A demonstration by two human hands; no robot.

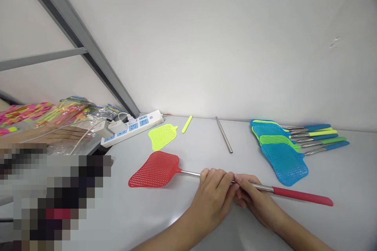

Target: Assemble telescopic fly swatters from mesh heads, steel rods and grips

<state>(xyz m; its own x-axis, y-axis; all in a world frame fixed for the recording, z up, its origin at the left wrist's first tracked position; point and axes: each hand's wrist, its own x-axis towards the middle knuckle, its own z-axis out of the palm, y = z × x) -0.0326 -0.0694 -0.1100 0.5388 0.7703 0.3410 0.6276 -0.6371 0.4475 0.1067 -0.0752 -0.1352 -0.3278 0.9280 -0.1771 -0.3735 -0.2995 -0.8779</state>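
Observation:
A fly swatter (159, 169) with a red perforated head, a metal rod and a red grip lies across the front of the table, its head to the left. My left hand (214, 190) is wrapped around the thin part of its rod. Close against it, my right hand (253, 196) grips the rod nearer the red grip. Behind lie a loose yellow swatter head (163, 136), a yellow handle sleeve (187, 124) and a bare metal tube (224, 135). Several blue, green and yellow fly swatters (284, 162) are stacked at the right.
A white power strip (138, 124) with plugs and cables runs along the table's back left. Beyond a grey metal frame (88, 43), colourful items in plastic packaging (73, 108) are heaped. Another person's arm (44, 135) reaches in at the left, partly pixelated. A white wall stands behind.

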